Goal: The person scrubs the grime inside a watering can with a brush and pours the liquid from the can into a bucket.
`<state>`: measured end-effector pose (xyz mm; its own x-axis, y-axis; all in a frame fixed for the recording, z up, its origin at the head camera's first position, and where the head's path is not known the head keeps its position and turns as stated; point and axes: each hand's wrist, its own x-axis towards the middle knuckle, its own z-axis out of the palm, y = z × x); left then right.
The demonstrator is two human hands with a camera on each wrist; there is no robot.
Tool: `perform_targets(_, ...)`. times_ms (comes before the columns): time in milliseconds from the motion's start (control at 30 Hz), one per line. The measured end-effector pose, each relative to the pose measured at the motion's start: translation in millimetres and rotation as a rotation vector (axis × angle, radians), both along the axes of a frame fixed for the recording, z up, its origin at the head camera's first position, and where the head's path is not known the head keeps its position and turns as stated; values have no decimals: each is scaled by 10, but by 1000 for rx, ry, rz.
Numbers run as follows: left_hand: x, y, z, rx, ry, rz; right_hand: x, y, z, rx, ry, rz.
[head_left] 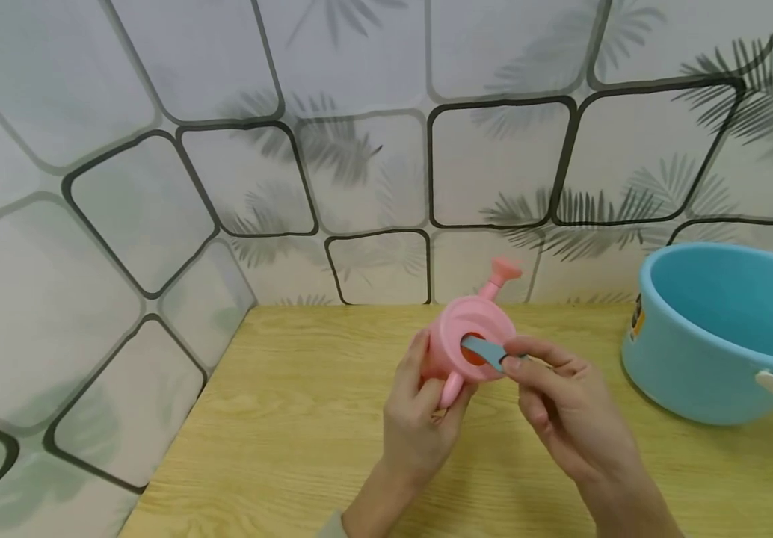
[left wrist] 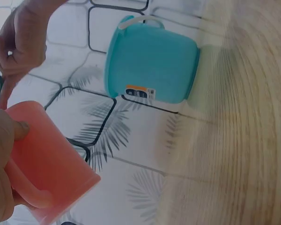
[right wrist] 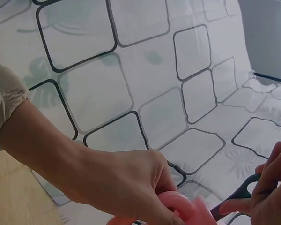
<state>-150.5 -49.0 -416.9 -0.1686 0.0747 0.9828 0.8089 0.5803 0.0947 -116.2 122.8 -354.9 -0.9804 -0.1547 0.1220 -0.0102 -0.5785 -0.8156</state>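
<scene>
A pink toy watering can [head_left: 481, 314] is held off the table with its top tilted toward the head camera. My left hand [head_left: 420, 418] grips it at the handle side, the thumb and fingers around its body. Between the thumb and fingers of my right hand [head_left: 575, 411] is a blue-grey flat tool [head_left: 484, 350]; its tip reaches into the can's round opening. The wrist views show a loop in the tool's handle [right wrist: 249, 182]; its exact kind cannot be told. An orange-red patch shows inside the opening. The can's spout points up and away.
A light blue bucket [head_left: 689, 366] with a white handle stands on the wood-grain table [head_left: 279, 418] at the right. Behind and to the left rises a white covering [head_left: 373, 179] patterned with dark outlines and leaves.
</scene>
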Motion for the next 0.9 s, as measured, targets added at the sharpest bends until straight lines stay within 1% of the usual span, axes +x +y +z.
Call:
perform_targets(67, 13, -1, -9, -6, -6, 8, 5, -1, -4, 5, 9, -2)
perform_targets(200, 37, 24, 2, -27, 25, -24, 6, -13, -7, 42, 13, -21)
perform_targets(267, 31, 28, 21, -28, 31, -29, 3, -13, -6, 45, 13, -24)
perform_targets(433, 18, 7, 17, -3, -6, 3, 21, 6, -10, 23, 26, -9)
perform_targets(600, 41, 13, 20, -15, -13, -35, 15, -14, 10, 61, 7, -31)
perform_targets(667, 29, 2, 20, -4, -39, -52, 10, -18, 19, 66, 0, -32)
perform_targets(800, 5, -30, -4, 47, -128, -73, 23, -6, 23, 41, 15, -25)
perform_targets(867, 6, -31, -19, 56, -147, -94, 31, 3, 23, 47, 21, -36)
perform_targets(900, 7, -27, -23, 52, -142, -105, 32, 6, 25, 56, 21, -43)
